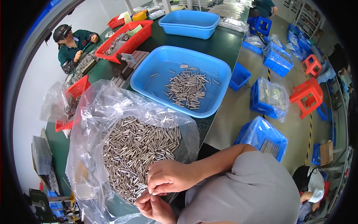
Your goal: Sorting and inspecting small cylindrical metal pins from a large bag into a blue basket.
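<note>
My right hand (169,177) bends down over the near edge of a heap of small metal pins (140,149), its fingers pinched together. Just below it my left hand (156,209) is also closed, thumb against fingers. The fingertips of both meet around something small that I cannot make out. The heap lies on a clear plastic bag (95,108) spread open on the green table. Beyond the bag stands a blue perforated basket (147,71) with more loose metal pins (188,87) on its bottom.
Stacked blue baskets (190,18) and a red basket (143,31) of parts stand farther back. A person (74,46) works across the green table (227,41). At right, blue crates (278,59) and red stools (307,97) stand on the floor.
</note>
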{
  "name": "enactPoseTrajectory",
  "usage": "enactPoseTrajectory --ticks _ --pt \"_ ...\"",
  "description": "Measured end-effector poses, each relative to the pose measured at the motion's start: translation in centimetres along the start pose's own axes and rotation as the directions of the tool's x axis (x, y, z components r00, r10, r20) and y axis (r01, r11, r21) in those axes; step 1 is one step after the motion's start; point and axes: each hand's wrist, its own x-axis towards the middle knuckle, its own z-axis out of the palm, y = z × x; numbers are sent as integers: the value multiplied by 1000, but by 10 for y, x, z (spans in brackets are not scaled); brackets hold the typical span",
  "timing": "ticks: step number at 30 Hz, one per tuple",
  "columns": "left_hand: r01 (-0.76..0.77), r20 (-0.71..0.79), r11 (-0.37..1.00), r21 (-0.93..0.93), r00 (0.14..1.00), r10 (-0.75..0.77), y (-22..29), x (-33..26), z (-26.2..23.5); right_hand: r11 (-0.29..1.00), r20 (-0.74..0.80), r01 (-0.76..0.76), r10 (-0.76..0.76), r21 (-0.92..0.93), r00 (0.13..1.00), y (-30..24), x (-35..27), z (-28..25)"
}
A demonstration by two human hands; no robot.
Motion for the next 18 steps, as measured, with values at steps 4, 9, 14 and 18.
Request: enactPoseTrajectory --ticks 4,9,14,18 --pt "23 10 1000 -3 1000 -23 1 0 1 1000 -26 10 -11 -16 1000 0 -2 2" --pt "-15 -50 1000 -2 999 15 17 -2 10 988 -11 91 -93 -127 996 -1 4 10" --pt "92 36 984 -155 996 -88 15 -1 12 986 11 52 -51 -157 999 0 -4 -1" --pt "54 -6 995 -89 998 -55 16 -4 1 974 61 62 -50 -216 997 -6 2 6"
